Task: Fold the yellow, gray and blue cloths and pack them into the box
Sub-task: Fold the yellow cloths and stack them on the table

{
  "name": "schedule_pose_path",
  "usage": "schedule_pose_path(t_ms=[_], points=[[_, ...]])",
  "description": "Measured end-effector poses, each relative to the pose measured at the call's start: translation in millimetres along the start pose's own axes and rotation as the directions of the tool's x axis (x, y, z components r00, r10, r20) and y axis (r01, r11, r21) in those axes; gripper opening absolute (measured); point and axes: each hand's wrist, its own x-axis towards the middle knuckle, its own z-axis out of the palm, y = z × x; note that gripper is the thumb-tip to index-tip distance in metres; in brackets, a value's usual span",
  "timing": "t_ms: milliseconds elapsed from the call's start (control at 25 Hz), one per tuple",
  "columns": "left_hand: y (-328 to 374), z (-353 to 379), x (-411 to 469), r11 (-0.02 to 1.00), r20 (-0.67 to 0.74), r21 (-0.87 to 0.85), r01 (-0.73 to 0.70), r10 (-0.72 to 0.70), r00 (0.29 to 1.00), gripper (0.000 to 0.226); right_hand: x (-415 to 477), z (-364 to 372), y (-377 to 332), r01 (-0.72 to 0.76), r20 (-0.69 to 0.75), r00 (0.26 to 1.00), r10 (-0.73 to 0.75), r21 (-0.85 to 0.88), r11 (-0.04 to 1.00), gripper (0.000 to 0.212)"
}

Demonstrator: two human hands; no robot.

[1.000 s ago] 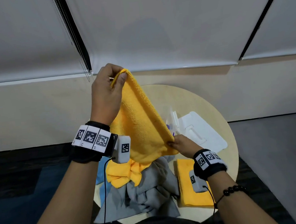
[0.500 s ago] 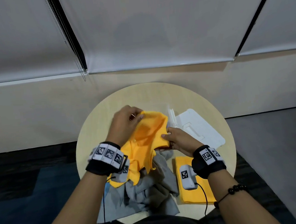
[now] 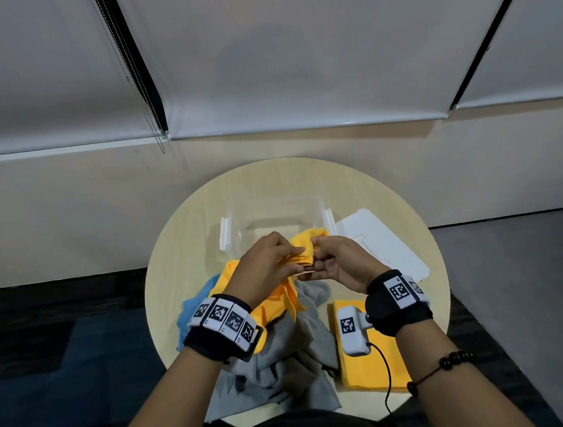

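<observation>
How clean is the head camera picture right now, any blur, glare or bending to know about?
Head view: wide-angle bending bows the blind rail; focus is sharp on the left hand and right hand pinching the yellow cloth; the clear box nearly vanishes against the pale table, only its white latches showing; the floor is dark; no harsh glare.

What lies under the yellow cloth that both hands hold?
A crumpled gray cloth and, at its left, part of a blue cloth. The held yellow cloth and left hand cover the rest of both.
</observation>
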Motion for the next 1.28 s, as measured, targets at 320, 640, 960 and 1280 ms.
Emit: schedule_pose_path(t_ms=[320,640,960,1280], points=[[4.0,4.0,3.3,0.998,-0.185,0.053,0.028,-0.018,0.982,0.024,1.8,6.3,-1.6,0.045,0.03,0.999,-0.043,-0.051,0.998,0.04],[19.8,-42.5,7.1,0.928,-0.485,-0.372,-0.006,-0.188,0.854,0.015,7.5,-15.8,18.3,0.195,-0.382,0.877,-0.29,-0.268,0.943,0.037],[-1.2,-55.0,6.9,0.808,-0.504,-0.588,-0.016,-0.351,0.79,0.022,12.9,8.1,-2.8,0.363,-0.208,0.91,-0.357,-0.014,0.932,0.025],[-26.2,-43.6,1.7,0.788,-0.473,-0.602,0.134,-0.486,0.735,0.031,5.5,15.0,-22.9,0.452,-0.213,0.862,-0.46,-0.089,0.888,0.022]])
